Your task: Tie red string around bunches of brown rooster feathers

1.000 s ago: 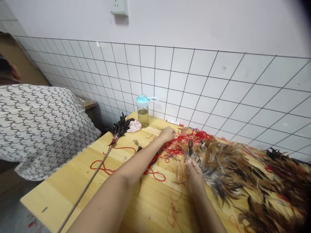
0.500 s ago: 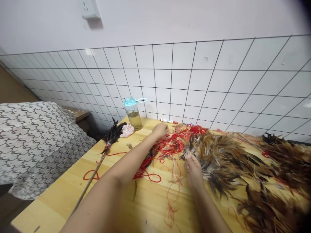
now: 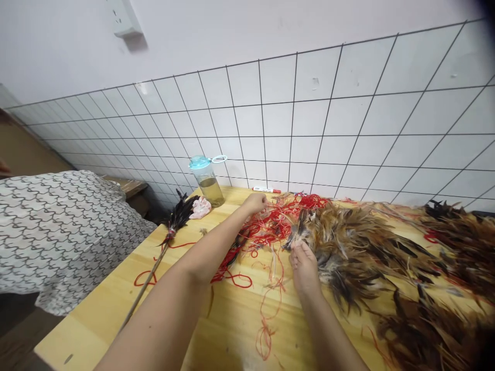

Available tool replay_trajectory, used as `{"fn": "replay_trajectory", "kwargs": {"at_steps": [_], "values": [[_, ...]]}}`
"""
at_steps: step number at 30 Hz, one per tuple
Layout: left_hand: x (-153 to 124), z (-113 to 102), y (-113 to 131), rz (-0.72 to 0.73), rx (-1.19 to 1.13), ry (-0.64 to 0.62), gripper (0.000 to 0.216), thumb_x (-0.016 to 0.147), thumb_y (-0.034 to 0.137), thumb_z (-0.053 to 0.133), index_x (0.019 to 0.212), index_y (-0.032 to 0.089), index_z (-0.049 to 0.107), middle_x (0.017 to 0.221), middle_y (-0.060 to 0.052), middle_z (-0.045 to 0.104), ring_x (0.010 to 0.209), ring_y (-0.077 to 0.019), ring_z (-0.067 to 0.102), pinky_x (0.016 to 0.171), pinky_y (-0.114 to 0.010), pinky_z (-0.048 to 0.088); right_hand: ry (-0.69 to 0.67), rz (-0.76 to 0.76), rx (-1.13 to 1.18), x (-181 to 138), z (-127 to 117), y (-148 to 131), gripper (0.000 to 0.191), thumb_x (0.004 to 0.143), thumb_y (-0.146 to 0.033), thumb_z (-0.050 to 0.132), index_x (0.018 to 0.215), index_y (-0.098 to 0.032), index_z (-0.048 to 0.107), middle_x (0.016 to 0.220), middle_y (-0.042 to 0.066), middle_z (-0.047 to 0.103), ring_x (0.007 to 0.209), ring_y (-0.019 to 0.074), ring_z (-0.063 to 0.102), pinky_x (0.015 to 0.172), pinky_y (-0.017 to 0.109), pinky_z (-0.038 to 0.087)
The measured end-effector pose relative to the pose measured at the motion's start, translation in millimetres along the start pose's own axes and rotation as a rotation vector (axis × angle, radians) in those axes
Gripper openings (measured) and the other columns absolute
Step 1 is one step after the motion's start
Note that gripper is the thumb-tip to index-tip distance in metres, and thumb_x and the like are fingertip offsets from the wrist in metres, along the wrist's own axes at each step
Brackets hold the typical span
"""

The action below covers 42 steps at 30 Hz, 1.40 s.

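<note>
My left hand (image 3: 256, 203) reaches over the far side of the tangled red string (image 3: 270, 224), its fingers curled closed. What they hold, if anything, I cannot make out. Closer to me, my right hand (image 3: 304, 256) pinches pale, fluffy feather ends at the left edge of a pile of brown feathers (image 3: 348, 232). The fingertips are partly lost among the feathers. A loose loop of red thread (image 3: 264, 337) trails over the table left of my right forearm.
On the wooden table (image 3: 220, 330), a stick with black feathers (image 3: 178, 214) lies at left, beside a pinkish crumpled cloth (image 3: 200, 207) and a lidded bottle (image 3: 210, 183). A marker (image 3: 266, 190) lies by the tiled wall. More dark feathers (image 3: 429, 324) lie right. Patterned fabric (image 3: 69, 237) is far left.
The view has tilted and shifted slightly. Both hands keep nearly the same places, the left by the red string and the right at the feathers.
</note>
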<state>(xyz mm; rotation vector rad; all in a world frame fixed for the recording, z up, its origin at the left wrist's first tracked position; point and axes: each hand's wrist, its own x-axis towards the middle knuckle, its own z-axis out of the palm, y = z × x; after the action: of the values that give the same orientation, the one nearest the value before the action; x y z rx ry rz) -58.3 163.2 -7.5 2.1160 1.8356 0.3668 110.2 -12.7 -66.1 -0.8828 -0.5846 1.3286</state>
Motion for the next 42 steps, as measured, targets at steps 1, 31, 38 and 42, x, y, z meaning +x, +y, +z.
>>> {"fn": "replay_trajectory", "kwargs": {"at_steps": [1, 31, 38, 42], "values": [[-1, -8, -1, 0.000, -0.020, 0.034, 0.011, 0.073, 0.021, 0.059, 0.079, 0.016, 0.067, 0.078, -0.003, 0.069, 0.073, -0.0135, 0.060, 0.070, -0.022, 0.045, -0.001, -0.002, -0.001, 0, 0, 0, 0.029, 0.066, -0.043, 0.073, 0.069, -0.019, 0.056, 0.050, -0.009, 0.031, 0.045, 0.0059, 0.021, 0.042, 0.022, 0.015], [-27, -42, -53, -0.130, 0.148, -0.001, 0.014, 0.071, 0.023, 0.066, 0.084, 0.018, 0.070, 0.094, -0.008, 0.070, 0.091, -0.0219, 0.063, 0.083, -0.029, 0.046, -0.002, -0.039, -0.017, -2, -3, -1, 0.030, 0.068, -0.044, 0.073, 0.068, -0.018, 0.057, 0.051, -0.009, 0.031, 0.046, 0.0052, 0.022, 0.042, 0.021, 0.016], [-31, -24, -49, -0.105, 0.075, 0.002, 0.018, 0.077, 0.020, 0.065, 0.094, 0.015, 0.069, 0.105, -0.012, 0.066, 0.105, -0.0260, 0.059, 0.093, -0.035, 0.045, -0.006, -0.018, -0.024, -3, -2, 0, 0.032, 0.067, -0.045, 0.074, 0.068, -0.018, 0.058, 0.051, -0.008, 0.032, 0.047, 0.0057, 0.021, 0.043, 0.022, 0.015], [-33, -28, -45, -0.101, -0.051, 0.041, 0.026, 0.088, 0.032, 0.057, 0.106, 0.014, 0.063, 0.113, -0.010, 0.061, 0.103, -0.0208, 0.059, 0.090, -0.039, 0.050, -0.002, -0.018, -0.041, -4, -2, 0, 0.033, 0.066, -0.047, 0.073, 0.069, -0.018, 0.058, 0.051, -0.009, 0.032, 0.047, 0.0062, 0.021, 0.044, 0.022, 0.015]]}}
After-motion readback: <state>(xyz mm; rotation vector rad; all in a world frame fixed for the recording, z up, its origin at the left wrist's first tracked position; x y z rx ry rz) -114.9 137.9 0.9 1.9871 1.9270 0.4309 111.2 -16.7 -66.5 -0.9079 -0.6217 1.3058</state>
